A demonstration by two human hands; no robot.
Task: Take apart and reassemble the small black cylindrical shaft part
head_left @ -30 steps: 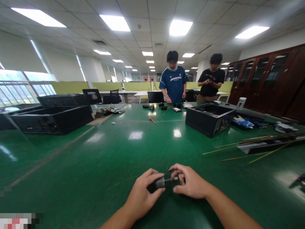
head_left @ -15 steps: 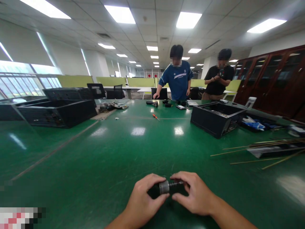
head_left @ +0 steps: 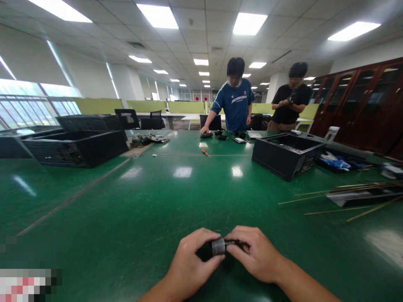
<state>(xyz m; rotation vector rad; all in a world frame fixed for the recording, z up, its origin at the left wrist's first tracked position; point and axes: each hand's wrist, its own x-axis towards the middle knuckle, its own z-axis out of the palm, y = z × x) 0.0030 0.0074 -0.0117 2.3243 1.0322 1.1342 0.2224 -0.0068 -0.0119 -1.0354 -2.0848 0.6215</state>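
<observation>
My left hand (head_left: 194, 262) grips a short grey metal cylinder (head_left: 218, 247) between thumb and fingertips, low in the middle of the view. A dark, ridged shaft (head_left: 232, 242) sticks out of the cylinder's right end. Around this shaft my right hand (head_left: 254, 254) is closed in a pinch, its fingertips right beside the cylinder's face. The far part of the shaft is hidden in my right palm. Both hands are held above the green table (head_left: 176, 205). The exact kind of the held part cannot be made out.
Open black computer cases (head_left: 75, 149) stand left, and another case (head_left: 283, 157) right. An orange screwdriver (head_left: 205, 153) lies mid-table. Thin rods (head_left: 315, 194) reach in from the right. Across the table a person in blue (head_left: 236, 105) touches a black tool (head_left: 206, 135); another person (head_left: 291, 98) stands beside.
My right hand has moved slightly left, its fingertips closing on the shaft beside the cylinder. My left hand has barely moved. The co-worker's hand has come down onto the black tool.
</observation>
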